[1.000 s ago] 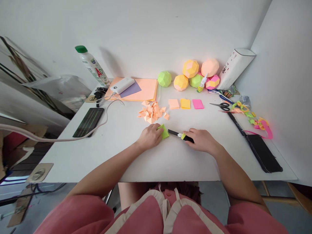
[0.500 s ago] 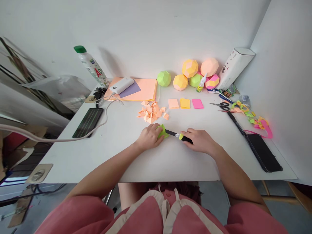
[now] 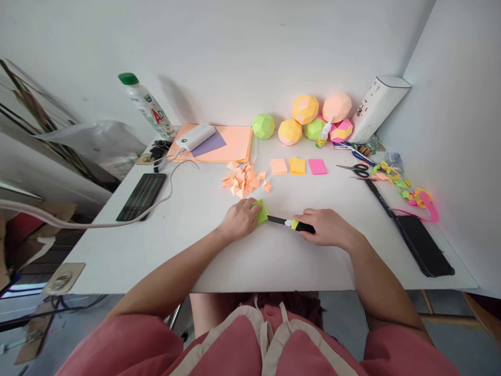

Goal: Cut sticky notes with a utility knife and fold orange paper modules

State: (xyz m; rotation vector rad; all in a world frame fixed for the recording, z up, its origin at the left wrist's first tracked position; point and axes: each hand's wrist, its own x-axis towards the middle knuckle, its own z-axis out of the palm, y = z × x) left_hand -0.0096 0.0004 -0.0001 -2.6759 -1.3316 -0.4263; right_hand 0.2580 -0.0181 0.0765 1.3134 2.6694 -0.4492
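My left hand presses a small green piece of folded paper against the white table, fingers bent over its left part and hiding some of it. My right hand is closed round the black and yellow handle of a utility knife. Its long dark blade points left, with the tip at the paper's right edge. Just beyond the left hand lies a heap of folded peach paper pieces. Small stacks of peach, yellow and pink paper squares lie in a row behind the knife.
Faceted paper balls stand along the wall beside a glue bottle. Scissors, paper scraps and a black phone-like object lie at right. At left are a phone, a cable, a power bank and a tall bottle.
My right hand has drawn the knife slightly to the right, so its blade has slid from over the green paper to its right edge. My left hand stays almost still.
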